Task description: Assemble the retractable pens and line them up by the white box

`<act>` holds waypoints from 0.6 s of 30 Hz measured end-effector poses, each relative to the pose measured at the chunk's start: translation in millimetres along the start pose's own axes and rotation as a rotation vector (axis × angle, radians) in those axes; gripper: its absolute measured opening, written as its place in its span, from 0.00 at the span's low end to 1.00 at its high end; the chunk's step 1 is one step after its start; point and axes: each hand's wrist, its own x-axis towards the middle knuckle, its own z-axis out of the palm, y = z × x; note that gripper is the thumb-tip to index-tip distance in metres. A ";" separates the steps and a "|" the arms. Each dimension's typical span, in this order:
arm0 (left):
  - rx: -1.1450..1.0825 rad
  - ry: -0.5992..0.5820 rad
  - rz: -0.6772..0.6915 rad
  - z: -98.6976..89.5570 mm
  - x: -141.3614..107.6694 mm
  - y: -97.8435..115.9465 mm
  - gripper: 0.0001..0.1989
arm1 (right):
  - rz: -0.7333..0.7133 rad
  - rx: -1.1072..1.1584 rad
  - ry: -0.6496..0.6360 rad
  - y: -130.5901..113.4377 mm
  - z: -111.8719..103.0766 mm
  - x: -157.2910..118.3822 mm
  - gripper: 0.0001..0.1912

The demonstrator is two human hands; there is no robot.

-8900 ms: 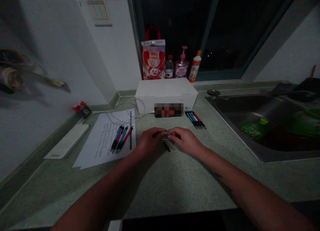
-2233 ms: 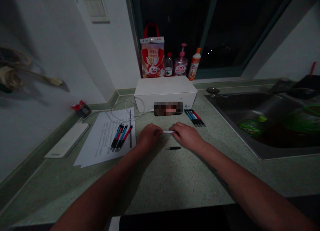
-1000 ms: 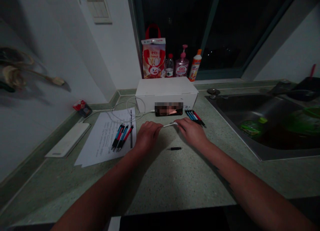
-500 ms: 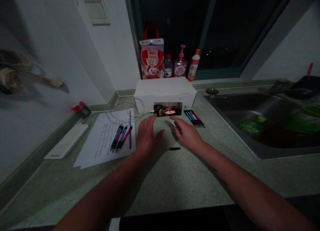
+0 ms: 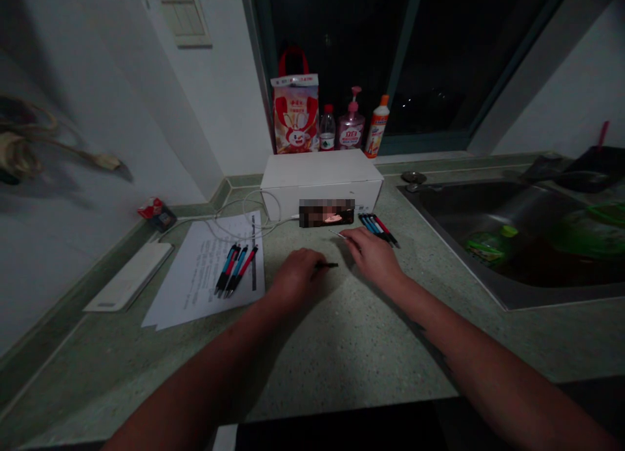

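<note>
Black piece [image 5: 332, 265] in left hand [image 5: 299, 273], perhaps tube [image 5: 338, 234] in right hand [image 5: 374, 253], counter edge [image 5: 342, 406] distant.

On the surface [image 5: 332, 353], a box [image 5: 319, 164] stood at the back, a bag [image 5: 295, 116] and three bottles [image 5: 350, 131] behind it. A phone [image 5: 336, 218] was just before the box, a row of pens [image 5: 379, 230] to its right. Farther right was a sink [image 5: 452, 247]. Papers [image 5: 193, 288] lay left, with a group of pens [image 5: 235, 271] on top. Between papers and sink, the left hand [image 5: 299, 272] held a pen piece [image 5: 331, 265]; the right hand [image 5: 374, 250], a rod [image 5: 337, 234].
</note>
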 end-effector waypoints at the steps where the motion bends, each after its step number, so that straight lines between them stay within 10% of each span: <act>1: -0.022 0.074 -0.074 -0.9 0.6 -3.1 0.06 | -0.007 -0.022 -0.021 -0.3 -1.1 0.0 0.16; 6: -0.044 0.294 -0.146 -8.6 3.0 -15.0 0.12 | -0.028 -0.088 -0.079 -4.3 -3.5 0.5 0.16; 18: 0.025 0.197 -0.062 -7.7 2.0 -17.3 0.13 | -0.050 -0.181 -0.204 -9.5 -4.5 -0.3 0.17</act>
